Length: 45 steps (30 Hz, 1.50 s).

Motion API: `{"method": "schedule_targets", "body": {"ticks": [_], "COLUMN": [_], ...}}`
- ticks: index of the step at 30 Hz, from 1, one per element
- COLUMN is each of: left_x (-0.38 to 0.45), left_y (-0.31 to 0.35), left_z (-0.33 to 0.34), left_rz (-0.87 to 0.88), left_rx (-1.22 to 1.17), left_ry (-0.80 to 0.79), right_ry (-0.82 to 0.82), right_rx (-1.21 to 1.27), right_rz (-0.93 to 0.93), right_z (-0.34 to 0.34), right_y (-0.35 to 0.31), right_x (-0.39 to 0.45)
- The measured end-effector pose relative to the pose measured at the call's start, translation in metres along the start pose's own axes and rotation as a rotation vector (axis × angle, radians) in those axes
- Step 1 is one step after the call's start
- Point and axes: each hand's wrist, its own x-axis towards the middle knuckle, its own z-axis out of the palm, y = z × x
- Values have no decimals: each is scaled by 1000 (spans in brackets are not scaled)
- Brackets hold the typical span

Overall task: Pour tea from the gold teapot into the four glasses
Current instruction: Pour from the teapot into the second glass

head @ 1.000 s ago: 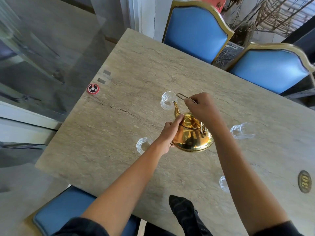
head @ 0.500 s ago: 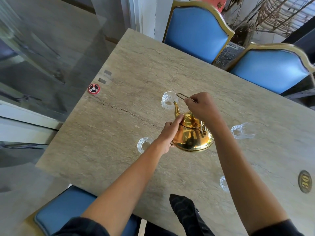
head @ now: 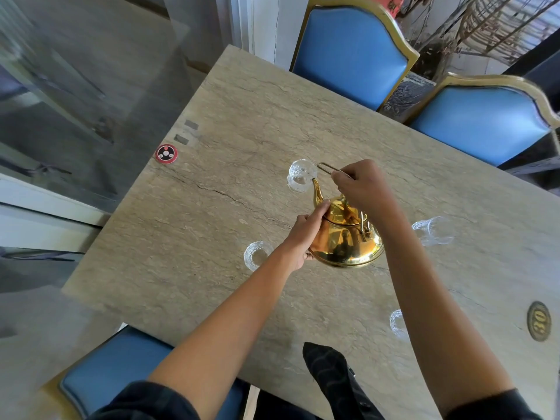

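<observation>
The gold teapot (head: 345,241) hangs tilted forward over the stone table (head: 230,225), its spout at the rim of the far glass (head: 298,175). My right hand (head: 363,186) grips the wire handle from above. My left hand (head: 306,234) presses fingertips on the lid and cups the pot's left side. A second clear glass (head: 256,255) stands left of the pot, a third glass (head: 433,230) to its right. The near glass (head: 397,322) is partly hidden behind my right forearm. No stream of tea can be made out.
Two blue chairs with gold frames (head: 348,53) (head: 485,122) stand at the far side, another blue seat (head: 121,368) at the near edge. A red round disc (head: 166,153) lies near the table's left edge, a brass number plaque (head: 538,321) at right.
The teapot and both hands stay almost still, tipped toward the far glass. Only a slight shift of the view.
</observation>
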Motion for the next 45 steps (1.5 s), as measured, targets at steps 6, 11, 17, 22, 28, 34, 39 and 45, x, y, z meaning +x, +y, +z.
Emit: {"method": "schedule_targets", "body": {"ticks": [6, 11, 17, 22, 28, 34, 39, 45], "left_x": [0, -2, -3, -5, -9, -12, -17, -15], "left_y": [0, 1, 1, 1, 4, 7, 9, 8], "left_z": [0, 0, 0, 3, 5, 7, 8, 7], "left_rz": [-2, -2, 5, 14, 27, 37, 38, 37], "left_rx": [0, 2, -6, -3, -8, -3, -6, -2], "left_ry": [4, 8, 7, 4, -10, -5, -24, -25], "right_ry": [-4, -9, -10, -10, -5, -4, -1, 9], "right_rx": [-26, -35, -19, -19, -22, -43, -43, -45], "right_rz": [8, 10, 7, 8, -21, -38, -55, -60], "right_z": [-1, -2, -4, -8, -14, -19, -23, -21], "right_y": [-1, -4, -8, -12, -16, -22, -25, -22], "right_x": [0, -2, -5, -8, -10, -13, -13, -11]}}
